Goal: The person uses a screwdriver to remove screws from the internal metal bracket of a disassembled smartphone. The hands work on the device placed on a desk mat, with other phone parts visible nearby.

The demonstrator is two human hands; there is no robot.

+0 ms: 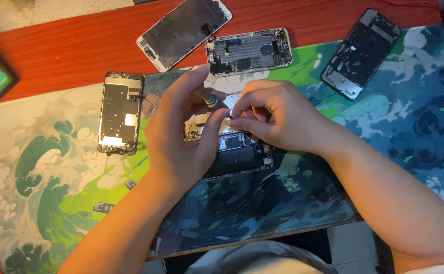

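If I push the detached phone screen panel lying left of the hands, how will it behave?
The screen panel is thin and lies flat on the patterned mat, so it would probably slide, not tip or roll. It looks light. A short flex cable at its lower edge seems floppy and fragile.

Both our forearms come up from the bottom edge and lean toward each other, so the hands meet near the middle. Our left hand (181,137) stands on its edge, palm turned right, thumb and forefinger stretched upward and pinched together. Our right hand (277,119) arches over from the right — knuckles up, wrist bent, fingers curled down and inward, their tips close to the left thumb. Both arms are bare.
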